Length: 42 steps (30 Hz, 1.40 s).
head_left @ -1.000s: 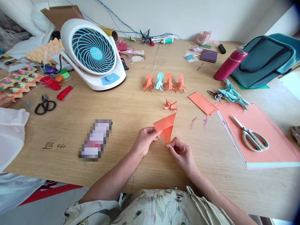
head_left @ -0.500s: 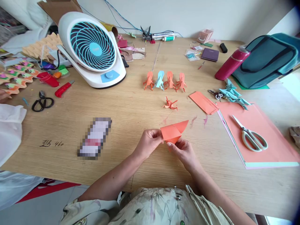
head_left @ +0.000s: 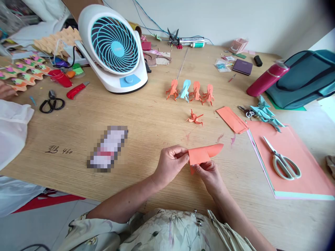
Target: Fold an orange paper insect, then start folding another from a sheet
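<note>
Both my hands hold one folded orange paper [head_left: 204, 154] just above the wooden table [head_left: 146, 122], near its front edge. My left hand [head_left: 171, 163] pinches the paper's left end. My right hand [head_left: 210, 174] grips it from underneath, fingers closed. The paper's pointed end aims right. Beyond it lies a small orange origami figure [head_left: 195, 118], and farther back a row of several origami figures [head_left: 191, 91], orange with one light blue.
A white and teal fan [head_left: 115, 45] stands back left. Orange sheets [head_left: 295, 164] with scissors [head_left: 282, 162] lie right, a folded orange strip [head_left: 231, 119] and blue origami [head_left: 267, 113] near them. A red bottle [head_left: 267, 79], teal bag [head_left: 306, 78], black scissors [head_left: 51, 104] and another person's hand [head_left: 6, 91] far left.
The orange paper has been turned from pointing up to pointing right and lowered, with both hands still on it. The view has shifted a little to the left.
</note>
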{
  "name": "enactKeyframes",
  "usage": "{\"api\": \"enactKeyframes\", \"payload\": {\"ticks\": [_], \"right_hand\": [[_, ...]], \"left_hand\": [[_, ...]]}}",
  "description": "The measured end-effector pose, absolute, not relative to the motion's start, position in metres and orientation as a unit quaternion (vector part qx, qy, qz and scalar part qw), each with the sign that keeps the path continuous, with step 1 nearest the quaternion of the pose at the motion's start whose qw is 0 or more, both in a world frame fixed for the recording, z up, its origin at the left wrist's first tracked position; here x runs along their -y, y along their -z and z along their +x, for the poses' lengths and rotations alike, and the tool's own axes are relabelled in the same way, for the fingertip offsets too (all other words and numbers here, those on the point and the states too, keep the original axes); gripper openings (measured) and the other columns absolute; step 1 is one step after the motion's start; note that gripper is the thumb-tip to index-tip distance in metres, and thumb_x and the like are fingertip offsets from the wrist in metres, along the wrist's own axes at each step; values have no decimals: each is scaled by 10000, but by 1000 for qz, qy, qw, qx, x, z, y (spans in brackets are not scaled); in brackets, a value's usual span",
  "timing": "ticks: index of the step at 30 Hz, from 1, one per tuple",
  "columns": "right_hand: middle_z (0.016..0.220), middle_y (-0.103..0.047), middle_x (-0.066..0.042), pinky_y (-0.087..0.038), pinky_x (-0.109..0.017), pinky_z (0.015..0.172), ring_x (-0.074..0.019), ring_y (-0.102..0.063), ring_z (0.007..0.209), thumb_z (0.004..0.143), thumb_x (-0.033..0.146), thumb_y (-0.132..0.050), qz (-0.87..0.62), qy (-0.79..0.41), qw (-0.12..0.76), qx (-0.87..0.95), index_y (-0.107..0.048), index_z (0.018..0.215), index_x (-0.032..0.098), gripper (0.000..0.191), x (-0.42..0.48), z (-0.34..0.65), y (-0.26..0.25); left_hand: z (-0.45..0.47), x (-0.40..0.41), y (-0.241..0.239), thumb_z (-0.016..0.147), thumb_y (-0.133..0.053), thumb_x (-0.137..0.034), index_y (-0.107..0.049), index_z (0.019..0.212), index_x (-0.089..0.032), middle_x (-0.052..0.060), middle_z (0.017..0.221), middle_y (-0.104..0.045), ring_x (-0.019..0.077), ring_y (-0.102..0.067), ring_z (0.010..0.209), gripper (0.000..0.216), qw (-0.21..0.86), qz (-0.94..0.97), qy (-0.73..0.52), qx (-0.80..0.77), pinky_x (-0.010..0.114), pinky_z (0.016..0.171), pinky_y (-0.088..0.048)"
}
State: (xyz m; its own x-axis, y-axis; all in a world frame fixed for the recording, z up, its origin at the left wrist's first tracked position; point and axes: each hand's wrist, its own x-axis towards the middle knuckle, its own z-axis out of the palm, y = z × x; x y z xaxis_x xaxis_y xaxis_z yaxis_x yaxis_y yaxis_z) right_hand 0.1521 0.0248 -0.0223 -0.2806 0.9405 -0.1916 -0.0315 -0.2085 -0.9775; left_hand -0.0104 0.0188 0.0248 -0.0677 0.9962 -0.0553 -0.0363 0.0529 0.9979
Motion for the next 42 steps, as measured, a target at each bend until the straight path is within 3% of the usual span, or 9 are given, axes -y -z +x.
{"api": "enactKeyframes", "payload": {"ticks": [7, 11, 21, 26, 32, 37, 42], "right_hand": [[646, -652, -34, -455, -316, 645, -186, -549, 642, 767, 571, -762, -444, -643, 376, 498, -699, 695, 213, 371, -21, 158, 29], [657, -661, -35, -481, -340, 694, -206, -582, 675, 745, 605, -767, -434, -649, 372, 502, -678, 665, 215, 408, -20, 159, 32], [790, -649, -32, -495, -342, 728, -212, -556, 751, 725, 595, -787, -437, -640, 385, 502, -645, 768, 235, 389, -18, 157, 30], [720, -608, -18, -484, -322, 679, -191, -516, 699, 704, 571, -812, -446, -629, 401, 494, -630, 743, 231, 388, -17, 156, 27], [709, -608, -22, -467, -323, 661, -189, -518, 673, 742, 559, -777, -445, -621, 395, 510, -618, 723, 231, 365, -17, 157, 29], [709, -648, -33, -480, -315, 640, -189, -556, 667, 708, 573, -791, -451, -591, 418, 522, -649, 725, 225, 377, -18, 154, 30], [633, -672, -43, -483, -306, 591, -190, -602, 614, 751, 574, -754, -446, -593, 413, 528, -670, 677, 200, 390, -22, 154, 25]], "left_hand": [[-13, -11, -29, 876, -644, -203, -784, 785, -175, 40, 703, -682, 134, -582, 640, 169, 394, 576, -520, -494, 238, 635, -438], [-13, -7, -32, 909, -589, -188, -799, 862, -199, 41, 709, -680, 127, -565, 617, 216, 352, 613, -518, -481, 236, 613, -437], [-13, -4, -35, 880, -578, -166, -801, 940, -171, 54, 727, -686, 121, -548, 589, 231, 345, 624, -525, -464, 233, 577, -427], [-13, -6, -33, 877, -595, -160, -796, 905, -167, 37, 701, -647, 117, -539, 599, 203, 326, 614, -548, -466, 231, 581, -419], [-14, -9, -34, 851, -610, -154, -799, 855, -168, 12, 655, -612, 98, -485, 554, 189, 368, 585, -554, -464, 219, 552, -396], [-16, -12, -32, 839, -622, -193, -794, 826, -161, 41, 737, -687, 146, -625, 695, 175, 472, 516, -541, -468, 228, 636, -469], [-25, -22, -29, 871, -627, -259, -786, 878, -149, 40, 766, -704, 154, -633, 727, 194, 529, 504, -504, -461, 243, 682, -479]]}}
